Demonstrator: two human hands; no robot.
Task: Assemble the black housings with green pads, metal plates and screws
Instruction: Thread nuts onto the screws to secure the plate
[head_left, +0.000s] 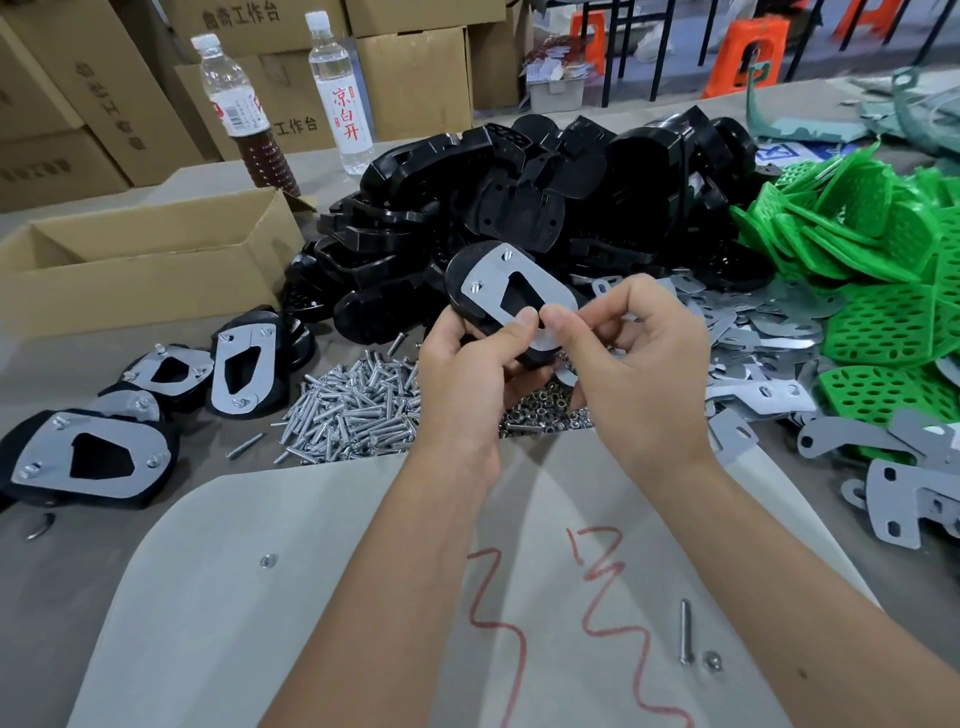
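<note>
Between both hands (561, 374), plated black housing (511, 296)

A black housing (470, 280) with a grey metal plate (524, 291) on its face is held tilted above the desk; two screws (492, 270) sit in the plate's upper edge. Behind it lies a large heap of black housings (545, 182). To the right are a pile of perforated green pads (883, 270) and scattered metal plates (769, 332). Loose screws (353, 405) are heaped beneath, with small nuts (545, 413) beside them. Four finished housings (93, 457) lie at the left.
</note>
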